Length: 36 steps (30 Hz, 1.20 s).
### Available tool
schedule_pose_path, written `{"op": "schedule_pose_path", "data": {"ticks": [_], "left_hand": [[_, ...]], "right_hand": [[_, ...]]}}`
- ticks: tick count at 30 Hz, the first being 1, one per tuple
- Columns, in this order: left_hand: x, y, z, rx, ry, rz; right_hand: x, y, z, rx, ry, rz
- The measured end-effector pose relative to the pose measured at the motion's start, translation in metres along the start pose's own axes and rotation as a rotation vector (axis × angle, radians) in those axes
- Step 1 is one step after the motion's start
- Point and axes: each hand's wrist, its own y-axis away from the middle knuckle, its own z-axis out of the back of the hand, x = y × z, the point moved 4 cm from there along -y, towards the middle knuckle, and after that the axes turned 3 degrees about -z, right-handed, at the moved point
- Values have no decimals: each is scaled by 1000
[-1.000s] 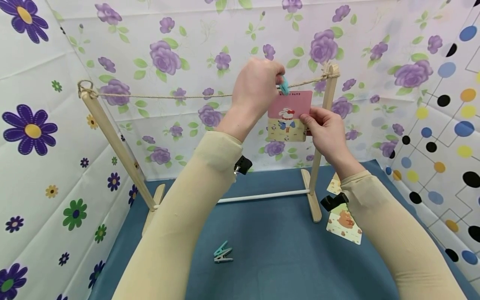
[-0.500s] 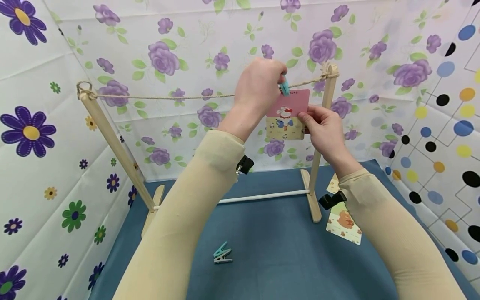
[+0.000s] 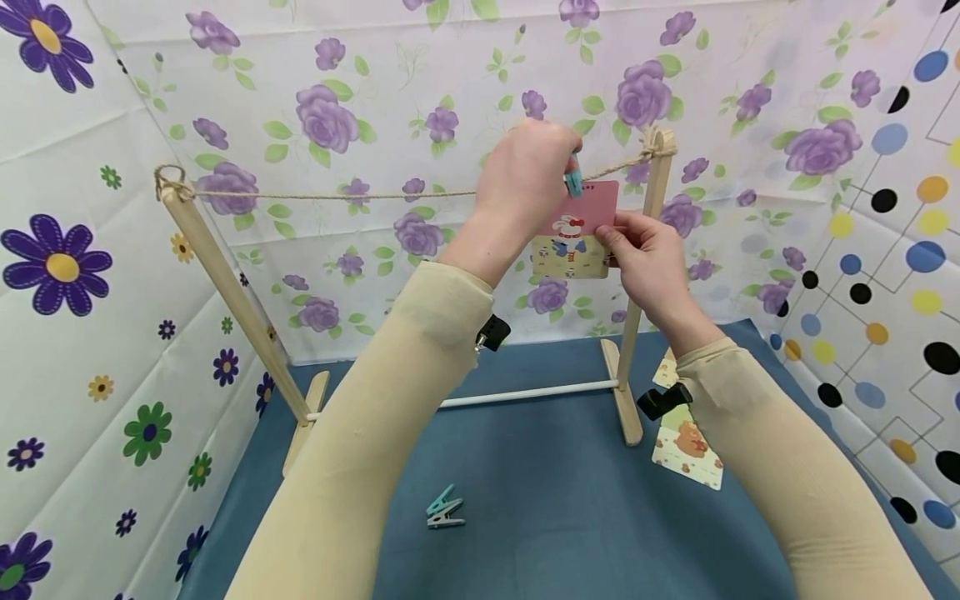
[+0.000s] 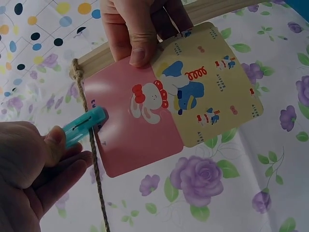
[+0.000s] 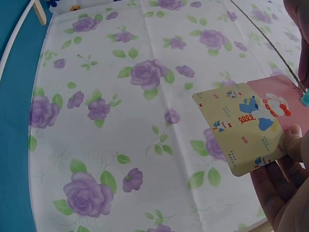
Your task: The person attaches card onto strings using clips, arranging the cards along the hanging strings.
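Observation:
My left hand (image 3: 528, 179) pinches a teal clothespin (image 4: 87, 124) at the rope (image 4: 99, 181). The clothespin's tip lies over the top edge of a pink and yellow card (image 4: 140, 121) printed with a white rabbit. Between thumb and fingers, my right hand (image 3: 651, 258) holds the card by its right side, just below the rope. In the right wrist view the card (image 5: 241, 128) hangs flat, with the thumb on its front and the fingers behind.
Wooden posts (image 3: 228, 292) with a white bottom bar (image 3: 532, 392) carry the rope. Two clothespins (image 3: 446, 508), one teal and one grey, lie on the blue cloth (image 3: 525, 533). Cards with a bear print (image 3: 690, 450) lie by the right foot, partly under my right forearm.
My left hand has shifted slightly right along the rope with the clothespin. The card has moved a little up and left in my right hand, then stayed nearly still.

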Motion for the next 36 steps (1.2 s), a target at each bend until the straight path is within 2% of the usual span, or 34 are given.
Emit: {"op": "schedule_pose_path", "data": {"ticks": [8,16,25,36], "left_hand": [[-1,-1,-1,26,9,-3],[-2,0,-5,26,-7,-49],[0,2,-9,70,-22,-30],[12,11,-16,-2,52,-35]], "right_hand": [[0,0,0,-9,10,9],[-1,0,0,-10,12,21],[-4,3,2,-6,42,48],[-23,20,6,16,-20,53]]}}
